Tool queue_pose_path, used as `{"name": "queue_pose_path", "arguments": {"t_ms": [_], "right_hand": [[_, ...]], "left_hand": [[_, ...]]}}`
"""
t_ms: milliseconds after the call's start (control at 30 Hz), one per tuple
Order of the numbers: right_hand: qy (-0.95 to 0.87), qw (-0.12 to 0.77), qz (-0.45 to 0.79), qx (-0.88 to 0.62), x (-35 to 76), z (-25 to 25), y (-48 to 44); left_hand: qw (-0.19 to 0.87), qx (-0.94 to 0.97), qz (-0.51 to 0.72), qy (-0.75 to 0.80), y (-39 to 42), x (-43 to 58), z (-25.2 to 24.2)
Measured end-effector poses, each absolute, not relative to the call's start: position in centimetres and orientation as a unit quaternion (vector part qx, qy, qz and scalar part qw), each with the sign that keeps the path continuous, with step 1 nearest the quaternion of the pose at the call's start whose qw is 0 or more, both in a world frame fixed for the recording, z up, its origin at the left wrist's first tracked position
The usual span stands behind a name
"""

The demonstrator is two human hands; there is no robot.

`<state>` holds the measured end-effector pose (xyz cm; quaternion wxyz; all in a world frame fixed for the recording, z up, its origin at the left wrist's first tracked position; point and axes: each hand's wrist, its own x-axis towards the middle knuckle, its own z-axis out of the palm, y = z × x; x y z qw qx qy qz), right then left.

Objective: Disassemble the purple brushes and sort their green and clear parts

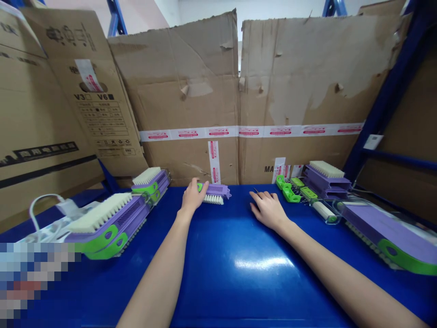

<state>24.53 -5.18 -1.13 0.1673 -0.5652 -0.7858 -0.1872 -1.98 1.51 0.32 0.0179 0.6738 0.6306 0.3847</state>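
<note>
My left hand [193, 198] grips the green end of a purple brush [215, 190] that lies on its side at the back of the blue table, its white bristles facing me. To the right of it, my right hand [269, 209] rests palm down on the tabletop, thumb and fingers apart. Just beyond its fingertips shows a thin dark piece [256, 190], too small to name. Closest to that hand on the right are bright green plastic pieces [291, 193] and a white block in a clear case [325, 211].
Purple-and-green brushes with white bristles [102, 213] are stacked at the left, with another stack [150, 182] behind. At the right stand purple parts [324, 182] and a large purple brush [392, 232]. A white charger with cable [70, 208] lies far left. Cardboard sheets [187, 91] wall the back.
</note>
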Motion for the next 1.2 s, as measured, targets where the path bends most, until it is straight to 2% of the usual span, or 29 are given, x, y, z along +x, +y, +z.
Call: {"name": "queue_pose_path", "arguments": {"t_ms": [300, 500, 600, 800, 1000, 1100, 1200], "right_hand": [[-0.772, 0.317, 0.012, -0.551, 23.0, -1.2, -4.7], [-0.747, 0.373, 0.193, -0.515, 23.0, -0.7, -4.5], [-0.717, 0.404, 0.242, -0.515, 23.0, -0.6, -4.2], [-0.671, 0.411, 0.36, -0.501, 23.9, -0.1, -3.2], [-0.595, 0.432, 0.495, -0.464, 25.0, 0.9, -3.0], [-0.568, 0.463, 0.508, -0.453, 24.4, 0.8, -2.3], [-0.521, 0.534, 0.496, -0.444, 23.1, 0.3, -1.2]], "left_hand": [[0.154, 0.742, 0.382, 0.529, 0.9, 1.6, 1.3], [0.295, 0.712, 0.388, 0.506, 1.1, 1.2, 1.7], [0.387, 0.681, 0.39, 0.484, 1.1, 0.5, 1.8], [0.561, 0.606, 0.398, 0.398, 1.1, -1.1, 1.5], [0.595, 0.601, 0.359, 0.395, 1.0, -1.4, 1.9], [0.586, 0.607, 0.364, 0.394, 1.1, -1.3, 1.8], [0.562, 0.622, 0.383, 0.389, 1.1, -1.1, 1.7]]}}
